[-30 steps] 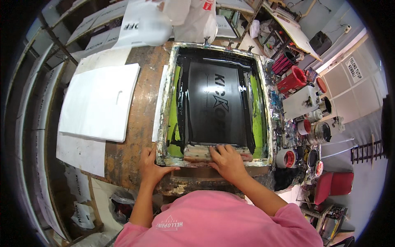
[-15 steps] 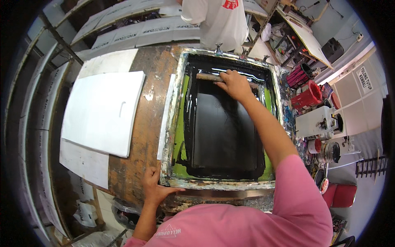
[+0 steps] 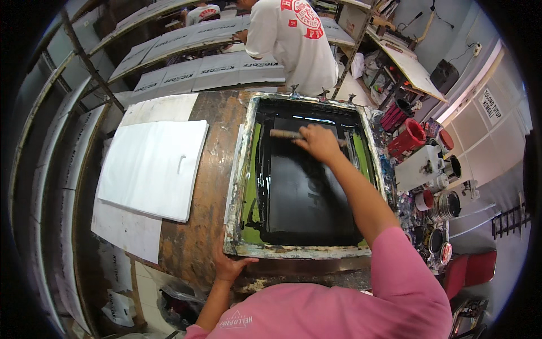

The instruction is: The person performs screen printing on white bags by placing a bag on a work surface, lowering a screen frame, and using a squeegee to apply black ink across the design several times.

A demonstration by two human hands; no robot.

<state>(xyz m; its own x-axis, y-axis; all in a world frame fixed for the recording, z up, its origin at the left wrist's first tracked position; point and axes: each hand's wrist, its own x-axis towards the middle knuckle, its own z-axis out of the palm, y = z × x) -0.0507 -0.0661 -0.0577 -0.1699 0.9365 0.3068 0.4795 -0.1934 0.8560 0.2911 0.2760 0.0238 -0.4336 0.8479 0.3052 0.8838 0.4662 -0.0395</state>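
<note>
A screen printing frame (image 3: pixel 293 251) with paint-stained edges lies on the worktable, its mesh (image 3: pixel 299 198) coated in black ink with green strips at both sides. My right hand (image 3: pixel 320 142) grips the wooden handle of a squeegee (image 3: pixel 280 134) across the far part of the mesh. The squeegee's lower edge is hidden in the ink and under my hand. At the frame's near left corner, my left hand (image 3: pixel 228 265) holds on with the thumb stretched along the front edge; its other fingers are partly hidden. Left of the frame sits a stack of white sheets (image 3: pixel 149 169).
Shelves with printed sheets (image 3: pixel 209 73) rise behind the table and along the left. A person in a white shirt (image 3: pixel 296 45) stands beyond the frame. Paint cans and a red bucket (image 3: pixel 406 138) crowd the right side. Clamps (image 3: pixel 323 94) line the frame's far edge.
The view has tilted up, showing more of the far shelves and the other person. Relative to the frame, my right hand and the squeegee have come slightly nearer. My left hand stays at the corner.
</note>
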